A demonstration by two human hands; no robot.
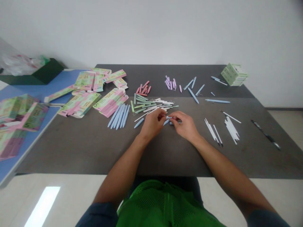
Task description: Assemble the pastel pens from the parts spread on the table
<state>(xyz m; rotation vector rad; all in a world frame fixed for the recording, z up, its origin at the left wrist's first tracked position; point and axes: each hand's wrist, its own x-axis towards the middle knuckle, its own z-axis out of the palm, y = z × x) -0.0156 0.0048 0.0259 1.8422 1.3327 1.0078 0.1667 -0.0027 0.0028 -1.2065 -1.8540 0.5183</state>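
Left of centre, blue barrels point(119, 116) lie side by side; mid-frame, our left hand point(153, 123) and right hand point(186, 126) pinch a small light-blue pen part point(169, 118) between them. We judge a light, aligned grip steadiest; white tubes point(232, 130) lie well apart, right.

The left hand point(152, 124) and the right hand point(186, 127) are pinching with bent fingers point(175, 118) that are nearly meeting, while both wrists point(143, 137) are sitting behind those fingers and both forearms point(125, 162) are slanting outward farther back from them.
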